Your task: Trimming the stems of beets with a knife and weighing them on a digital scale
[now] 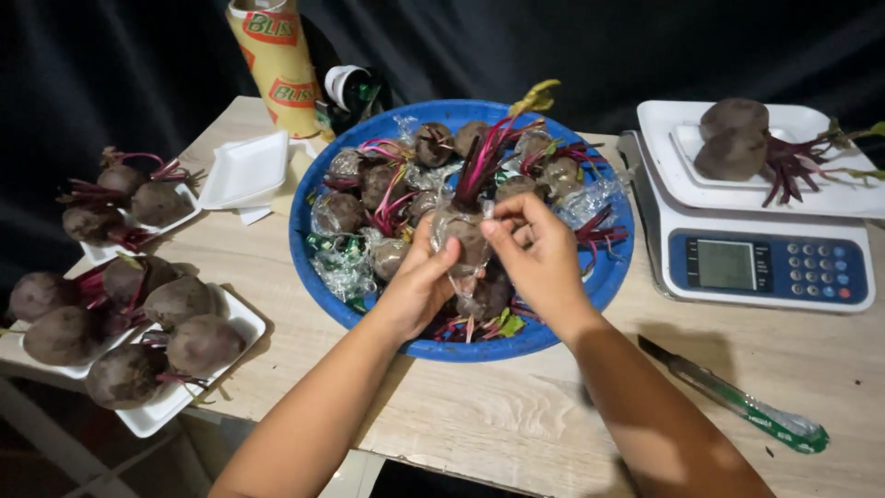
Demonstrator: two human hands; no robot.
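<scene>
Beetroot in clear plastic wrap, red stems up, sits at frame centre above the blue basin, grasped by both your hands: your left hand clasps its lower left side, your right hand pinches the wrap at its top. Basin holds more wrapped beetroots. Scale, upper right, carries two beetroots on a tray. Knife lies lower right. Trays of beetroots fill the left.

Produce packing stall: weighing scale, beetroots on foam trays.
</scene>
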